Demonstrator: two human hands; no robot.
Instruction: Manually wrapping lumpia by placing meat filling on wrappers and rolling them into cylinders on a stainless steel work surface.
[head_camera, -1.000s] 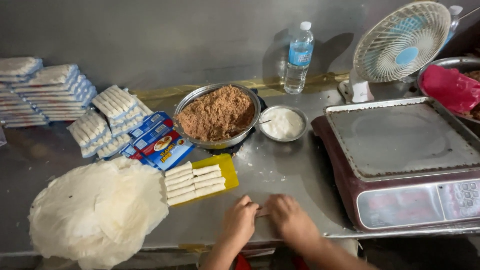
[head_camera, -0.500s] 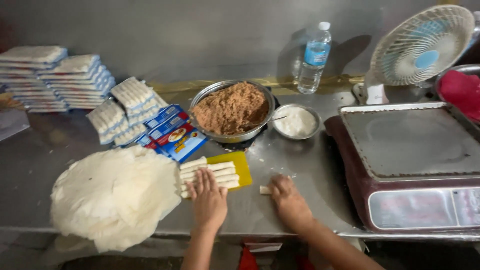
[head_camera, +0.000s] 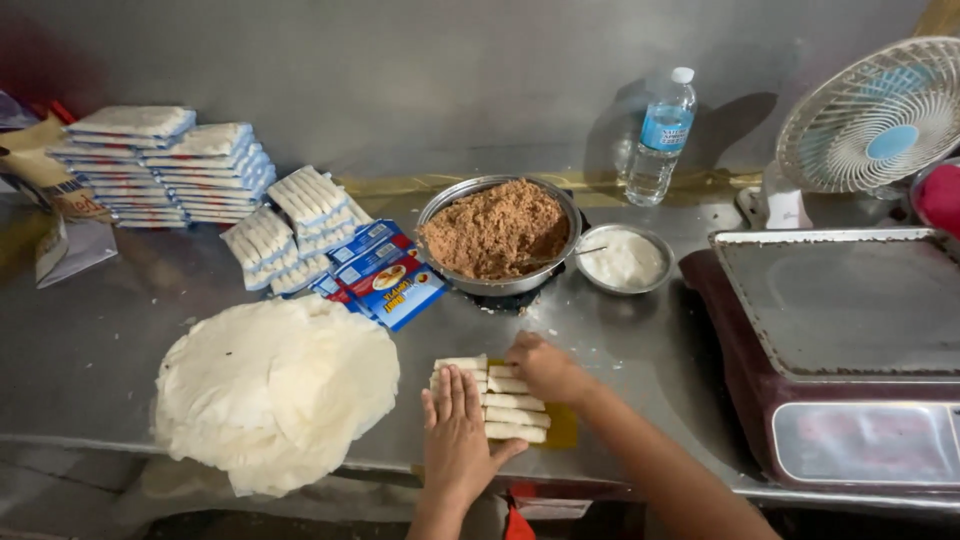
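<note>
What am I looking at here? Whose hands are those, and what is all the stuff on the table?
This picture comes from a small camera worn on a person's head, so you look down just as they do. There is no machine arm here, only the person's two bare hands.

The left hand lies flat, and the right hand rests beside it. Both touch a row of pale rolls lined up on a yellow board. Neither hand is lifting anything.

To the left is a pile of thin round white wrappers. Behind the hands stand a metal bowl of brown filling and a small bowl of white paste. There are also blue packets, stacks of white packs, a water bottle, a fan and a weighing scale, all on a metal table.
</note>
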